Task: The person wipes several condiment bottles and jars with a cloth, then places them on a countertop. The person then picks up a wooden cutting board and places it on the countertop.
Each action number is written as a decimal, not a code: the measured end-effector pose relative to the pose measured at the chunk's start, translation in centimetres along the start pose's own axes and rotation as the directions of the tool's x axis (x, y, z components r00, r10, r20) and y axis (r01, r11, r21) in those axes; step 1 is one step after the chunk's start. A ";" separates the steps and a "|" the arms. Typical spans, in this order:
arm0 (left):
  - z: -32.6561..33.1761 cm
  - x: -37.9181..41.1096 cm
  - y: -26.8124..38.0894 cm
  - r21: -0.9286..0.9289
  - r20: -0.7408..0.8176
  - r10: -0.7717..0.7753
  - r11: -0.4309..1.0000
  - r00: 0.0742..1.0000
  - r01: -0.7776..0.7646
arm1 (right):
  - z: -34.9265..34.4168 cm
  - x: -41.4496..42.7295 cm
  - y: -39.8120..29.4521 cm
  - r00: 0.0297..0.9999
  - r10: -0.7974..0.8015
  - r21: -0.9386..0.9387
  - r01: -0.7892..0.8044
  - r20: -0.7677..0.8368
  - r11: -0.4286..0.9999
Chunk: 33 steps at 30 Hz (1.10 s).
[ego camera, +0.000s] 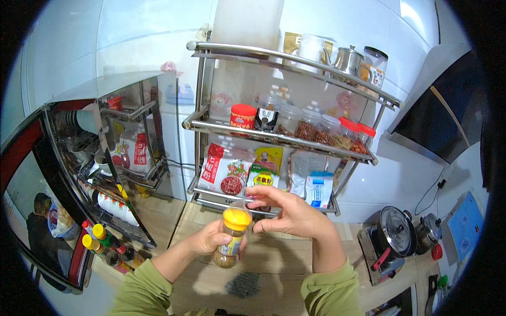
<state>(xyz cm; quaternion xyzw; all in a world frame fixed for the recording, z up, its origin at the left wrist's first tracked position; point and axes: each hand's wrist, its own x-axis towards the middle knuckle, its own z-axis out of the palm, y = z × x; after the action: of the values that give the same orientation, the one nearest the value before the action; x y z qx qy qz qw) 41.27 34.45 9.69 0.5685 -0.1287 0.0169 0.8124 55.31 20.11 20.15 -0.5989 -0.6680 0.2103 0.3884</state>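
Observation:
Low in the middle of the view, my left hand point(209, 238) is closed around a spice jar point(229, 247) with a yellow cap, a label and brown contents. The jar stands upright, slightly tilted, above the wooden counter point(272, 276). Just right of the cap, my right hand point(286, 211) is raised with fingers apart and curved; nothing shows between them. Behind it, spice packets point(225, 170) stand on the lowest shelf of a metal rack. A dark grey patch point(243, 284) lies on the counter below the jar.
Spice jars point(310, 124) line the rack's middle shelf; a metal teapot point(348, 59) stands on top. At left are an open-doored dish cabinet point(128, 213) and several sauce bottles point(114, 256). A lidded pan point(395, 231) sits on a stove at right.

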 end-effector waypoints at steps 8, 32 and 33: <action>1.9 -3.3 -5.5 -0.165 0.099 -0.061 0.983 0.993 0.077 | 2.2 -2.5 -0.1 0.973 0.099 -0.251 -0.044 0.210 0.967; 6.1 -7.4 -10.4 -0.479 0.176 -0.128 0.855 0.976 0.198 | 9.2 -5.4 -0.2 0.783 0.134 -0.005 -0.165 0.607 0.986; 6.2 -7.6 -10.3 -0.458 0.129 -0.133 0.871 0.983 0.178 | 9.3 -5.5 -0.2 0.783 0.143 0.009 -0.186 0.606 0.982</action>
<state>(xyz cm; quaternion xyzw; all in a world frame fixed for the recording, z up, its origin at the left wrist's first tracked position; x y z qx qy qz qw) 34.58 25.97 0.50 0.3647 -0.1204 -0.1068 0.9171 47.90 16.46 13.13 -0.5431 -0.6943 0.4456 0.1562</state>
